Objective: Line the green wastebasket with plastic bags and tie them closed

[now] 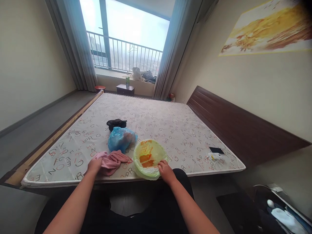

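Observation:
My left hand is closed on the edge of a pink cloth that lies crumpled near the mattress's front edge. With its fingers over the near right rim, my right hand grips a round bin lined with a pale yellow-green plastic bag. Orange print or matter shows inside the bin; I cannot tell which. Behind the cloth sits a blue plastic bag, bulging with contents I cannot make out. A crumpled black plastic bag lies just beyond it.
The bare mattress has a dark wooden headboard on the right and a wooden bed rail on the left. A phone and a white charger with cable lie at the right. A small cabinet stands beyond.

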`<action>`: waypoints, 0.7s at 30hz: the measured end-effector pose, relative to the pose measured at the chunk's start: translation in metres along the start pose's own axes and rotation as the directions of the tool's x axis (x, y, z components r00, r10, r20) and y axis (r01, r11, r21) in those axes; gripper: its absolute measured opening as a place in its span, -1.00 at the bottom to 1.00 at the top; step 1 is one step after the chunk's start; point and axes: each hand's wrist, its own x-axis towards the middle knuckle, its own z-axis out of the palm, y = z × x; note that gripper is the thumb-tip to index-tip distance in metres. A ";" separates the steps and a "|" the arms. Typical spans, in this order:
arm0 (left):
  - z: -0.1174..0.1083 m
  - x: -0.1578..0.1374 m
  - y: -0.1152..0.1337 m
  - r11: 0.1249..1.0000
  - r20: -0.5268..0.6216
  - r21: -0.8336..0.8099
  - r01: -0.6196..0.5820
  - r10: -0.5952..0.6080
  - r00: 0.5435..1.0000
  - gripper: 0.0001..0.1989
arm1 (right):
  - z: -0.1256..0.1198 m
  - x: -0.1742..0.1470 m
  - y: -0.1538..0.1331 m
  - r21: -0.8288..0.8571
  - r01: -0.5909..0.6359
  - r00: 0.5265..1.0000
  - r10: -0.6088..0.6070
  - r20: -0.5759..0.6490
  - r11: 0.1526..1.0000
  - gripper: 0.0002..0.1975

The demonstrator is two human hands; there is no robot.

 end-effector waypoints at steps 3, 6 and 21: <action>0.000 -0.003 0.005 1.000 0.023 -0.018 0.001 -0.001 1.000 -0.67 | 0.000 0.000 0.000 0.008 -0.002 1.000 0.002 0.001 1.000 -0.61; 0.000 -0.004 0.010 0.999 0.019 -0.041 -0.009 0.010 1.000 -0.67 | 0.001 0.001 0.001 0.013 0.000 1.000 0.000 -0.002 1.000 -0.60; 0.008 -0.003 0.010 0.963 -0.043 -0.165 -0.211 0.207 0.977 -0.58 | -0.001 0.001 -0.003 0.007 0.006 1.000 -0.006 0.007 1.000 -0.62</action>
